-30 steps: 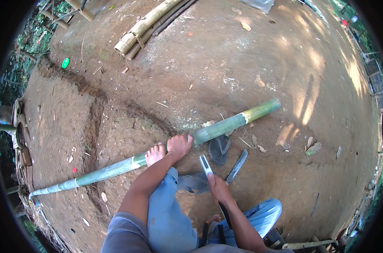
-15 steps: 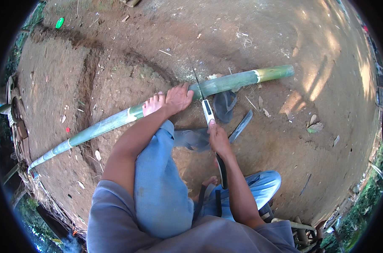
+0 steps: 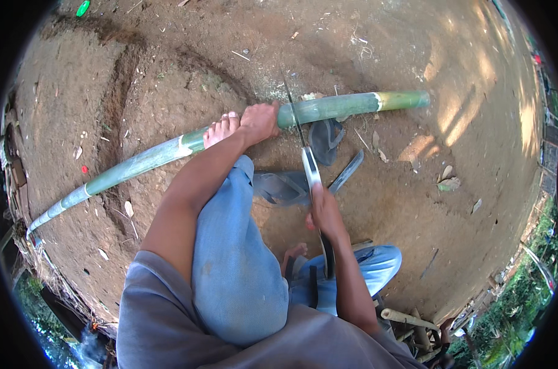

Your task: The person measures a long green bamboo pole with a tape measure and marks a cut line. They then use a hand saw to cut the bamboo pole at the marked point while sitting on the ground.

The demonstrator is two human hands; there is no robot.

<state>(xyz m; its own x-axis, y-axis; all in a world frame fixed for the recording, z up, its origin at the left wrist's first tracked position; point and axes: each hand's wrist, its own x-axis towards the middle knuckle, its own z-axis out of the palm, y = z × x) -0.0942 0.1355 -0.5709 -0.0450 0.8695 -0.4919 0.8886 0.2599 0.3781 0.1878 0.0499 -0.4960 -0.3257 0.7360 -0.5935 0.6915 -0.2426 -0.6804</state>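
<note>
The pole [image 3: 340, 108] is lying aslant on the dirt, its left end merging into clutter near the dark rim. The left hand [image 3: 260, 119] is resting on top of it, fingers bending over the far side; their tips are hiding, so I cannot tell how tightly they are gripping. The foot [image 3: 220, 130] is resting on the pole beside that hand, the left forearm partly covering it. The right hand [image 3: 325, 212] is wrapping its fingers around the handle of the saw [image 3: 310, 166], covering its middle. The thin blade is crossing the pole; whether it is biting in is hard to make out. One sandal [image 3: 324, 141] is partly disappearing behind the pole.
</note>
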